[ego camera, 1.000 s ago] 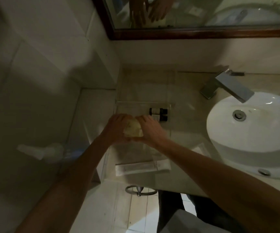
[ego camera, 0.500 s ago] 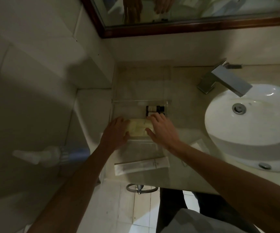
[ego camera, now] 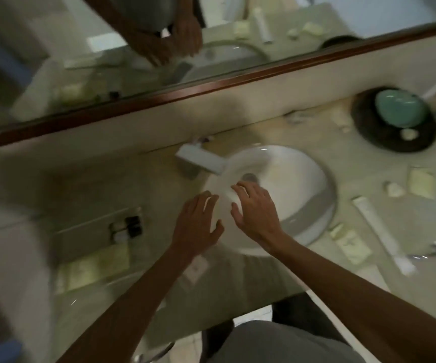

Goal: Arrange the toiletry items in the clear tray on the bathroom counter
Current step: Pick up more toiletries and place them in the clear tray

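The clear tray [ego camera: 80,226] sits at the left of the counter, blurred by motion. Inside it lie two small dark-capped bottles [ego camera: 126,227] and a pale yellow packet [ego camera: 99,263]. My left hand [ego camera: 197,226] and my right hand [ego camera: 256,210] hover over the white sink's [ego camera: 300,184] left rim, both empty with fingers spread. More toiletries lie right of the sink: a long white tube [ego camera: 380,231], a pale yellow packet [ego camera: 422,182], a small white piece [ego camera: 394,189] and flat sachets [ego camera: 349,243].
A chrome faucet [ego camera: 201,159] stands behind the sink. At the far right a dark round dish [ego camera: 395,142] carries a teal soap bar [ego camera: 400,111]. A wood-framed mirror [ego camera: 211,87] runs along the back wall. A white card [ego camera: 197,267] lies near the counter's front edge.
Both hands let go of the yellow packet, which now lies in the tray, and moved right over the sink. The view swung right, showing the counter's right side.
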A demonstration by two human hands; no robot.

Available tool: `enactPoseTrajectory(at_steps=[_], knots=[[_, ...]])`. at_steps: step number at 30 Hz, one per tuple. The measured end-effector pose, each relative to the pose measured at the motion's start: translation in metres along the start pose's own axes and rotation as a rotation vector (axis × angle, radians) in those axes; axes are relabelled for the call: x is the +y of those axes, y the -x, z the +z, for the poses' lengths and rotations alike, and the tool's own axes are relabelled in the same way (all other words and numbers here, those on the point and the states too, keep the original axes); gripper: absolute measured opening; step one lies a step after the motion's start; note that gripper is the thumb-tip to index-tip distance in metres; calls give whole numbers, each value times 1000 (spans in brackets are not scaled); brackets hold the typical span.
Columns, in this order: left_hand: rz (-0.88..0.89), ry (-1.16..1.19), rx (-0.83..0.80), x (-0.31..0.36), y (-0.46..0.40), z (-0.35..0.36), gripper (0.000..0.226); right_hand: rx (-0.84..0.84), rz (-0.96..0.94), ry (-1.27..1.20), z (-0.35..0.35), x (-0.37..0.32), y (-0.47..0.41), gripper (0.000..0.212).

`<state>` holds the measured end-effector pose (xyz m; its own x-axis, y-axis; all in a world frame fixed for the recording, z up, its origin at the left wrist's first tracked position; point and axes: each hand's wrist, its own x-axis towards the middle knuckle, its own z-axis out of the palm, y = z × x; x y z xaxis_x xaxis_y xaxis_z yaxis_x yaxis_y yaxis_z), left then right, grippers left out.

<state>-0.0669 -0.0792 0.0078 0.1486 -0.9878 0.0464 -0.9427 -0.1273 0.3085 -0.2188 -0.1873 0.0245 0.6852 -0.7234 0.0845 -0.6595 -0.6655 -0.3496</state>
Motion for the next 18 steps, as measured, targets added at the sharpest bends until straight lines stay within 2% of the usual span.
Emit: enactPoseTrajectory(at_steps=[5,11,15,18], knots=[[93,62,-29,128,-113,45,58,48,268,71,-72,170,17,47],[158,30,-99,245,-211,107,57,44,509,10,-118,313,45,48],[179,-19,-120,282,-272,132,60,-10,582,-13,-121,373,51,47],[29,-82,-66,267,-322,132,63,-59,563,-32,-115,396,40,49]])
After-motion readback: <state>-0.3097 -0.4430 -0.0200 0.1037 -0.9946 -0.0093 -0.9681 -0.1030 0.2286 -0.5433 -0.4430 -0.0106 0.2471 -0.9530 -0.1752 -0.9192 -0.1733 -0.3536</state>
